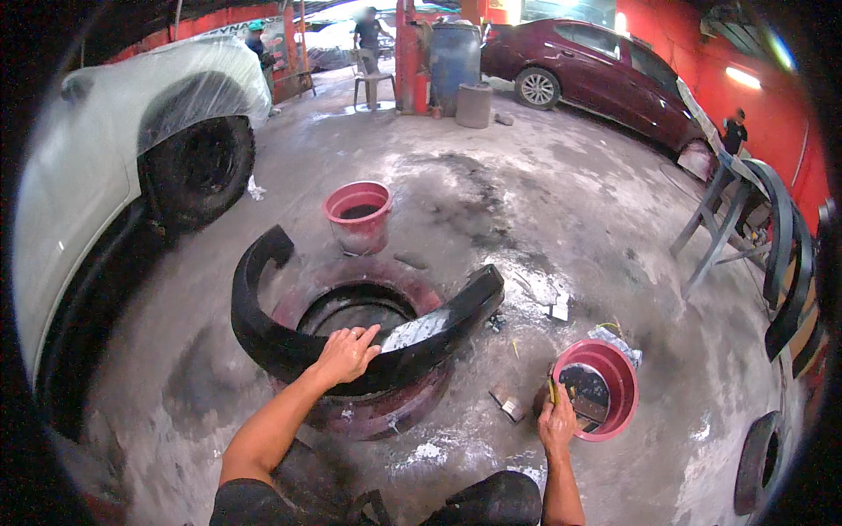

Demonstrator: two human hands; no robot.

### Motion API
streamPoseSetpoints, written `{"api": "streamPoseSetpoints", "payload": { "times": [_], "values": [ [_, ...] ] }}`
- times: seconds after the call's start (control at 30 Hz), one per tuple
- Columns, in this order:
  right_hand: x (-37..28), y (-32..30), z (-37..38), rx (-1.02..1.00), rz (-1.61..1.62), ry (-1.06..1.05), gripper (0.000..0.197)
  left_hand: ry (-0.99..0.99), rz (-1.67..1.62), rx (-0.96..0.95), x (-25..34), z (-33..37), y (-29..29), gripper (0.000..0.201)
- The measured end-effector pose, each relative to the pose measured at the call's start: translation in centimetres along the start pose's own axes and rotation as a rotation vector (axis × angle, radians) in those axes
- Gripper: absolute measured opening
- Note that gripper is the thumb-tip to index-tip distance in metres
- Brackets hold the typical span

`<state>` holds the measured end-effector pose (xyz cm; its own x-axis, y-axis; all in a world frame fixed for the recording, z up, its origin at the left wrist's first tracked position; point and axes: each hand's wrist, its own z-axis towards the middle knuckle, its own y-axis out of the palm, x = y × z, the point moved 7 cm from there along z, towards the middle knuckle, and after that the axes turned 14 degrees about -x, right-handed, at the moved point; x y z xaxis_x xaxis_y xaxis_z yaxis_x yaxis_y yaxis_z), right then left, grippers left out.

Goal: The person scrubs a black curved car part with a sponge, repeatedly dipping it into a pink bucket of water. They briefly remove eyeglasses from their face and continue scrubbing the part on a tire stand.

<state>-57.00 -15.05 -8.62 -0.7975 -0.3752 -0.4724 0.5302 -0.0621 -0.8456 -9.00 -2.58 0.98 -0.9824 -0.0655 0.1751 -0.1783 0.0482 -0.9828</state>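
A long, curved black fender flare (263,317) lies across a reddish, paint-stained tire (351,419) on the floor. Over the middle of the flare is my left hand (349,352), gripping its upper edge with the index finger stretched along it. Beside that finger, a pale, wet, whitish patch covers the flare's surface. At the left rim of the near red bucket (624,386), my right hand (558,419) is closed on a thin yellow-edged piece (553,389), too small to name. Dark water partly fills this bucket.
Another red bucket (358,230) stands beyond the tire. Left is a white vehicle (88,167) draped in plastic; a maroon car (596,70) is at the back. A rack (721,219) with curved black parts stands right, above a loose tire (758,463). Several people are farther off.
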Motion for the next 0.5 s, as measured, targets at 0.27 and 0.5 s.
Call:
{"api": "streamPoseSetpoints", "payload": {
  "times": [0.27, 0.5],
  "values": [
    [1.9, -1.2, 1.4, 0.066, 0.138, 0.19, 0.028, 0.012, -0.066, -0.038, -1.3, 0.3, 0.7, 0.049],
    [-0.3, -6.0, 4.8, 0.055, -0.27, 0.058, 0.036, 0.031, -0.213, -0.17, -2.5, -0.4, -1.3, 0.054]
  ]
}}
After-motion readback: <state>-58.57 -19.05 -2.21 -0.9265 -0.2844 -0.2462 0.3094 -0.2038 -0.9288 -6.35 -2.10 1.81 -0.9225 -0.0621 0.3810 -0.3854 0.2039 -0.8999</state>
